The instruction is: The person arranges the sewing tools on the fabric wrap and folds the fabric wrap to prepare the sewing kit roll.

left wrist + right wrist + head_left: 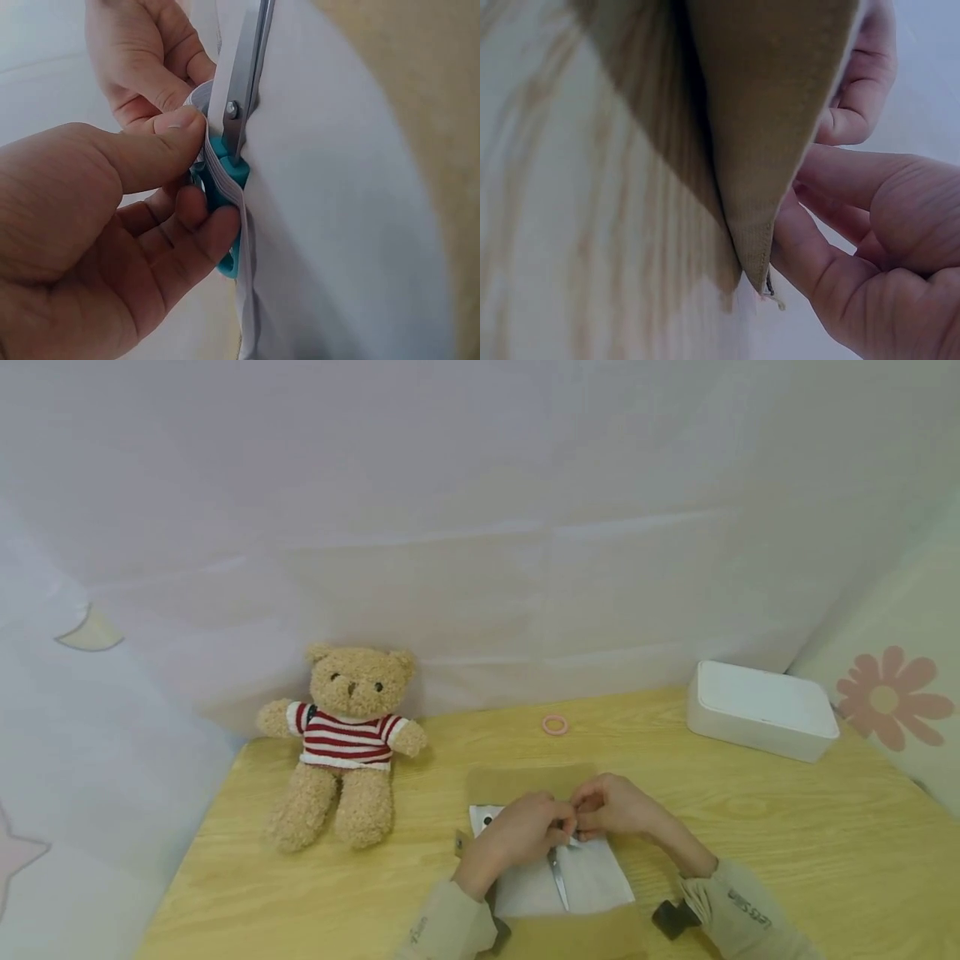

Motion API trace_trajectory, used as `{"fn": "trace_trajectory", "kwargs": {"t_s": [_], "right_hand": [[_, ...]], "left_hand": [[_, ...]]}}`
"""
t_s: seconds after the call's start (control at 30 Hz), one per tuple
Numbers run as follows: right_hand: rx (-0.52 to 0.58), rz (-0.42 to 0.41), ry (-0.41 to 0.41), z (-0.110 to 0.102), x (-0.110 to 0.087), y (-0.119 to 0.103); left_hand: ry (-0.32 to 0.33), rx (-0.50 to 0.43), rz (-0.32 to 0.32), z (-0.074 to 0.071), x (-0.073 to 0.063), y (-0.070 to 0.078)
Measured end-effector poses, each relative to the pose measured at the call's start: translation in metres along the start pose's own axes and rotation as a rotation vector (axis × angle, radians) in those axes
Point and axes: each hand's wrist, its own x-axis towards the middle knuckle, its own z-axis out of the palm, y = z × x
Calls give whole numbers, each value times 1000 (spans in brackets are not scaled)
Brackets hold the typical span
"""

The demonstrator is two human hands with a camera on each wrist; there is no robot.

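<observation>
Currently, left hand [521,828] is pinching a ribbed white elastic band [215,157], teal-handled scissors [235,127] lying just beneath its fingers; right hand [617,807] is curling close beside those fingers, its hold unclear.

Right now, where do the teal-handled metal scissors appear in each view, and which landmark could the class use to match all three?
Head: the scissors lie low, slightly right of centre, over a white cloth panel.
Left wrist: upper middle, teal handles lower, blades reaching the top edge.
Right wrist: not visible.
Shared landmark: the person's bare right hand, low and right of centre in head, upper left in left wrist, lower right in right wrist.
</observation>
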Motion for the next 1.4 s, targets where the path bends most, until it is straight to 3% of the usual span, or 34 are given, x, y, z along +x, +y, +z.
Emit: {"fn": "trace_trajectory", "kwargs": {"t_s": [0.33,0.6,0.9,1.1,1.4], "right_hand": [[31,-22,-32,0,-2,-3],[108,-6,-73,-2,-3,1],[109,-5,-111,-4,-3,3],[146,-2,-140,-5,-1,3],[111,-10,-139,-5,-1,7]], "left_hand": [[24,-16,-15,2,0,0],[28,-81,-44,2,1,2],[30,-146,-46,2,0,0],[26,-129,-61,0,-1,2],[10,-109,-84,2,0,2]]}}
